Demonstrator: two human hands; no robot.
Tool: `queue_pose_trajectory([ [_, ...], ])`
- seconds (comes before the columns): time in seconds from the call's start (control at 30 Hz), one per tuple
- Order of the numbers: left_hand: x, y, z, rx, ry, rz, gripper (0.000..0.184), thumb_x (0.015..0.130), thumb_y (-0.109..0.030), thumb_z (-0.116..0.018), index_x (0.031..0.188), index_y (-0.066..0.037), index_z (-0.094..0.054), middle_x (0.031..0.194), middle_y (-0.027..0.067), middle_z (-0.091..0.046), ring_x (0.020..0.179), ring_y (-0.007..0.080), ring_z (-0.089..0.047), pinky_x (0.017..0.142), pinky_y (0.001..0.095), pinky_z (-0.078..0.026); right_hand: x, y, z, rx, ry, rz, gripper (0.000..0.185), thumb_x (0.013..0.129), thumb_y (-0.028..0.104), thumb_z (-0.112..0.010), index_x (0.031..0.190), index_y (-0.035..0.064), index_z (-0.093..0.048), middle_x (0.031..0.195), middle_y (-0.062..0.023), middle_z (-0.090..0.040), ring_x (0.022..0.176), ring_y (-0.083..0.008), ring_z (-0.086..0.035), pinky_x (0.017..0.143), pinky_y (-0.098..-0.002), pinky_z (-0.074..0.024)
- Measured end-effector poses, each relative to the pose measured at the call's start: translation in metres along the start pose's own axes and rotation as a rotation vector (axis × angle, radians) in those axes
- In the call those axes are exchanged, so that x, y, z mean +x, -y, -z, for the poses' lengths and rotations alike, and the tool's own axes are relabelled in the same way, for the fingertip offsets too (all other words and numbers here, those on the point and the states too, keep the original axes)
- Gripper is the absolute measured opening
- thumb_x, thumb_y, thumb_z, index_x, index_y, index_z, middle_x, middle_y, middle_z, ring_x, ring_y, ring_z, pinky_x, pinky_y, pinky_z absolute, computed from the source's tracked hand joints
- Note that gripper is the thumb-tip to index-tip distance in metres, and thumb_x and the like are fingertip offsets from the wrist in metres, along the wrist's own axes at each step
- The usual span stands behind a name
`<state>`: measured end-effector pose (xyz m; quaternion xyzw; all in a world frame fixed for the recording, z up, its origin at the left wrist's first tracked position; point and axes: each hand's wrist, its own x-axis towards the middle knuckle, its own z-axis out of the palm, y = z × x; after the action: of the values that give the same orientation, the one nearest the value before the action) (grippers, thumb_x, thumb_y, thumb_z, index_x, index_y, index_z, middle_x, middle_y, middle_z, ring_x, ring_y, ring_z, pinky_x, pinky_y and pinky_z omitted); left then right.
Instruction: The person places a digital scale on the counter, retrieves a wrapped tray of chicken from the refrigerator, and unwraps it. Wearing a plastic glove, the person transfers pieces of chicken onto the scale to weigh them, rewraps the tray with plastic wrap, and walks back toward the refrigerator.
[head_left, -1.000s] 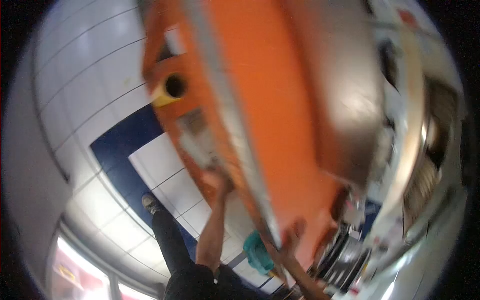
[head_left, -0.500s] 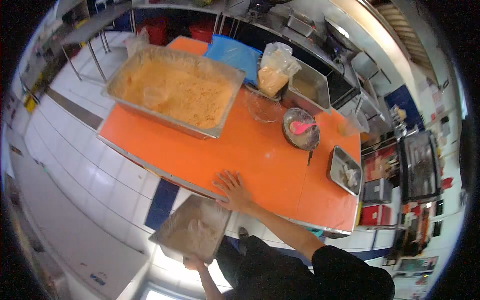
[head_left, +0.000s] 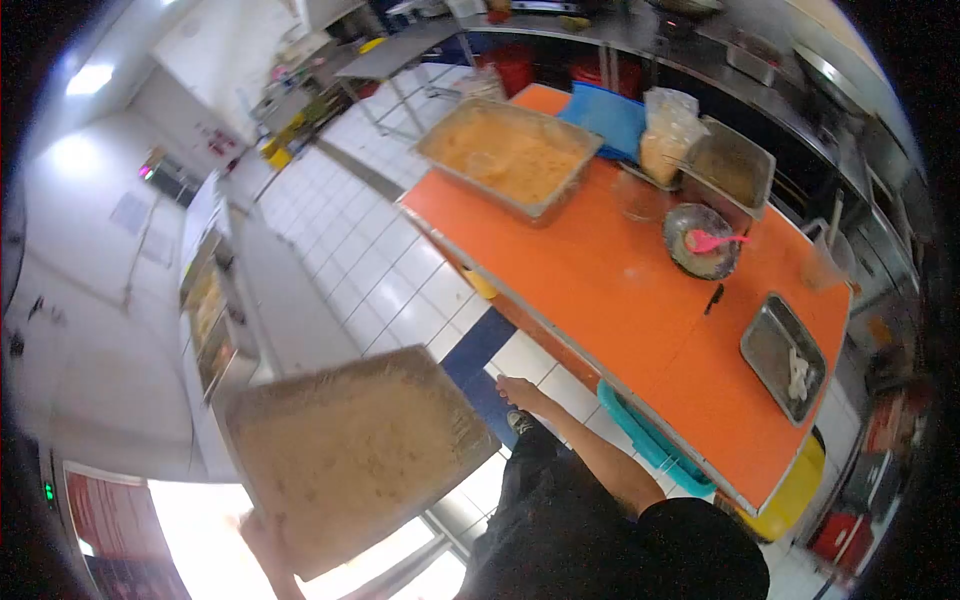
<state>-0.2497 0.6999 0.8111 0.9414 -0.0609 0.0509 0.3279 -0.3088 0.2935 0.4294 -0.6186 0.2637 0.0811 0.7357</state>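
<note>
My left hand (head_left: 265,540) clasps the pan (head_left: 350,460) by its edge; my right hand (head_left: 523,393), half-open and empty, could steady the opposite rim, keeping it level.

Dull metal tray (head_left: 350,455), rough with powder; smooth orange tabletop (head_left: 620,295), perhaps plastic; pink plastic spoon (head_left: 708,241).

We can't read any text, brand or no. in the frame. Green lit marks (head_left: 48,491), lower left, too small for us to make out. Same w/ the pale sheets (head_left: 130,212) on the L wall, upper left, & the red marks (head_left: 218,143) on the far wall, approx. upper left: illegible.
</note>
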Motion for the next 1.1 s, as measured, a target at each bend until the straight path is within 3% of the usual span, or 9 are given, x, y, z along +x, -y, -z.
queue_pose_trajectory([
  [0.17,-0.030,-0.092,0.038,-0.048,0.050,-0.068,0.012,0.067,-0.005,-0.059,0.068,0.006,-0.057,0.060,0.0039,-0.052,0.059,0.0144,-0.047,0.060,0.0294,-0.040,-0.034,0.023,-0.011,0.409,0.320,-0.221,0.090,0.080,0.075,-0.028,0.137,0.0063,-0.034,0.129,-0.0164,-0.043,0.118,-0.0241,-0.044,0.097,-0.0404,-0.0381],
  [0.3,-0.022,-0.093,0.026,-0.052,-0.003,-0.083,0.019,0.066,-0.006,-0.064,0.081,0.005,-0.058,0.070,0.0054,-0.055,0.066,0.0145,-0.051,0.065,0.0286,-0.042,-0.152,0.055,0.027,0.230,-0.135,0.251,0.085,0.087,0.068,-0.024,0.141,0.0027,-0.023,0.144,-0.0168,-0.027,0.132,-0.0275,-0.028,0.106,-0.0408,-0.0253],
  [0.33,-0.011,-0.096,0.022,-0.069,0.207,-0.042,0.030,0.066,-0.007,-0.067,0.091,0.004,-0.054,0.080,0.0073,-0.055,0.074,0.0152,-0.051,0.069,0.0287,-0.042,-0.177,0.056,0.039,0.273,-0.349,0.058,0.066,0.093,0.056,-0.028,0.137,0.0072,-0.036,0.133,-0.0135,-0.045,0.123,-0.0243,-0.041,0.102,-0.0372,-0.0328],
  [0.37,-0.002,-0.098,0.017,-0.076,0.422,-0.002,0.042,0.067,-0.009,-0.070,0.102,0.003,-0.050,0.090,0.0092,-0.055,0.083,0.0159,-0.052,0.074,0.0288,-0.043,-0.215,0.056,0.052,0.440,-0.371,0.360,0.064,0.093,0.055,-0.029,0.135,0.0074,-0.039,0.130,-0.0133,-0.047,0.117,-0.0249,-0.046,0.098,-0.0378,-0.0365],
  [0.47,0.015,-0.099,-0.051,-0.141,0.316,-0.090,0.026,0.074,-0.017,-0.072,0.084,0.005,-0.061,0.076,0.0074,-0.062,0.067,0.0150,-0.058,0.065,0.0298,-0.048,-0.283,0.038,0.095,0.683,-0.606,0.232,0.068,0.093,0.056,-0.030,0.119,-0.0032,-0.051,0.113,-0.0126,-0.056,0.101,-0.0224,-0.055,0.087,-0.0340,-0.0443],
  [0.53,0.027,-0.135,-0.094,-0.288,0.630,-0.114,0.027,0.077,-0.022,-0.071,0.077,0.005,-0.066,0.068,0.0065,-0.063,0.061,0.0125,-0.058,0.061,0.0298,-0.048,-0.318,-0.002,0.135,0.617,-0.762,0.234,0.067,0.093,0.056,-0.032,0.112,-0.0041,-0.054,0.104,-0.0105,-0.059,0.091,-0.0208,-0.057,0.080,-0.0333,-0.0469],
  [0.8,0.066,-0.166,-0.348,-0.235,1.168,-0.291,0.053,0.083,-0.046,-0.061,0.099,0.003,-0.064,0.080,0.0071,-0.065,0.070,0.0140,-0.060,0.067,0.0290,-0.048,-0.383,-0.028,0.142,0.612,-1.341,0.419,0.059,0.092,0.052,-0.041,0.104,-0.0022,-0.058,0.096,-0.0100,-0.062,0.080,-0.0191,-0.059,0.070,-0.0320,-0.0477],
  [1.03,0.095,-0.135,-0.526,-0.380,1.033,-0.525,0.061,0.085,-0.056,-0.049,0.106,-0.001,-0.061,0.096,0.0099,-0.065,0.087,0.0174,-0.061,0.075,0.0314,-0.048,-0.360,-0.158,0.193,0.236,-1.638,0.261,0.063,0.092,0.053,-0.038,0.117,-0.0020,-0.053,0.096,-0.0106,-0.059,0.087,-0.0229,-0.055,0.076,-0.0354,-0.0440],
  [1.1,0.110,-0.143,-0.487,-0.511,1.313,-0.009,0.052,0.088,-0.048,-0.050,0.113,-0.003,-0.057,0.099,0.0087,-0.065,0.085,0.0172,-0.061,0.073,0.0300,-0.048,-0.356,-0.169,0.202,0.254,-1.717,0.327,0.063,0.092,0.053,-0.038,0.118,-0.0025,-0.052,0.095,-0.0127,-0.058,0.087,-0.0259,-0.055,0.076,-0.0366,-0.0437],
])
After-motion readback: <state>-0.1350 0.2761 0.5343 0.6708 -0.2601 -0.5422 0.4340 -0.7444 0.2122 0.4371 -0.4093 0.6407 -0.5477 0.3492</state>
